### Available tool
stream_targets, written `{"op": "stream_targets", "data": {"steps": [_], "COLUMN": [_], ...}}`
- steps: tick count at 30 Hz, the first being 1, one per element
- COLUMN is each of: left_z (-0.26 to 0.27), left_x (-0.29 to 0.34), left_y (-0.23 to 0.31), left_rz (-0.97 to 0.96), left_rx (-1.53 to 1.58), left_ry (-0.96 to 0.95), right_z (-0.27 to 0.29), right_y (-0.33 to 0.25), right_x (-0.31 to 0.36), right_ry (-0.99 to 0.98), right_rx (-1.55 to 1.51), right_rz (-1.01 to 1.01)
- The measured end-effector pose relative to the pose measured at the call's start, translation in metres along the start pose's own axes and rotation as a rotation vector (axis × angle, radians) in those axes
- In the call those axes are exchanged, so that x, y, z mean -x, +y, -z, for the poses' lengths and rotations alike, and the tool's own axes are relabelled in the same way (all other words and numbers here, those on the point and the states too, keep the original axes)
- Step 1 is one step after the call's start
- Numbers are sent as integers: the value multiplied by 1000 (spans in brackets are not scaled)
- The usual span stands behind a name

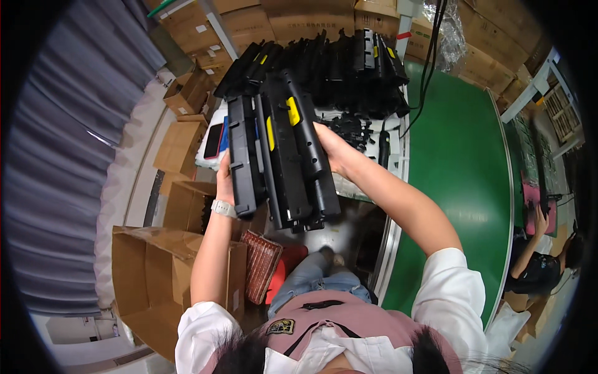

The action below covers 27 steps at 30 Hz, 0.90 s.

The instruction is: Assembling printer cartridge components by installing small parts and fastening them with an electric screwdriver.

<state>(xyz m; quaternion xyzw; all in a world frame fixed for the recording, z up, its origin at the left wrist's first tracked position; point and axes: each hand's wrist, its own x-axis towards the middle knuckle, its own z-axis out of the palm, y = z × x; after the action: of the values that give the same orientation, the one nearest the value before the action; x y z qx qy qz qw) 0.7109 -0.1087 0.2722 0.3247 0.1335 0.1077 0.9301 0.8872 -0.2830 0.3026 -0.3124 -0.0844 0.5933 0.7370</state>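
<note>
1. Long black plastic cartridges with yellow tabs [283, 156] – smooth, faintly glossy.
2. Brown corrugated cardboard box [146, 274] – matt, papery.
3. Green conveyor belt [458, 162] – smooth, matt.
4. Grey pleated cloth curtain [62, 143] – soft, dull.

Seen from above, a person's left hand [225, 177] and right hand [330, 149] clamp a bundle of long black cartridges [280, 156] with yellow tabs, above open cardboard boxes [146, 274], beside a green conveyor belt [455, 162]

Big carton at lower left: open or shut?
Open. The carton's top flaps stand apart and the brown inner walls show; its bottom is hidden, so contents: cannot tell.
</note>
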Motion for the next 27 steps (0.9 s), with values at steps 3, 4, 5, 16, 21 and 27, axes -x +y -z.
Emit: {"op": "stream_targets", "data": {"steps": [3,4,5,16,21,27], "left_z": [3,1,2,4,27,51], "left_x": [-45,-61,-79,-308,-399,-453], "left_y": [23,31,41,183,212,222], "left_rz": [123,119,76,220,181,211], "left_rx": [70,48,-24,-210,-311,-345], "left_ry": [-200,-178,-179,-199,-90,-58], "right_z": [6,9,12,12,44,99], "right_y": [-28,-36,-46,-175,-201,-211], "right_x": [-23,-38,-52,-222,-289,-343], "right_ry": [-95,-90,-94,-14,122,321], "right_rx": [-7,-7,9,123,153,75], "right_rz": [-13,49,57,362,399,397]}}
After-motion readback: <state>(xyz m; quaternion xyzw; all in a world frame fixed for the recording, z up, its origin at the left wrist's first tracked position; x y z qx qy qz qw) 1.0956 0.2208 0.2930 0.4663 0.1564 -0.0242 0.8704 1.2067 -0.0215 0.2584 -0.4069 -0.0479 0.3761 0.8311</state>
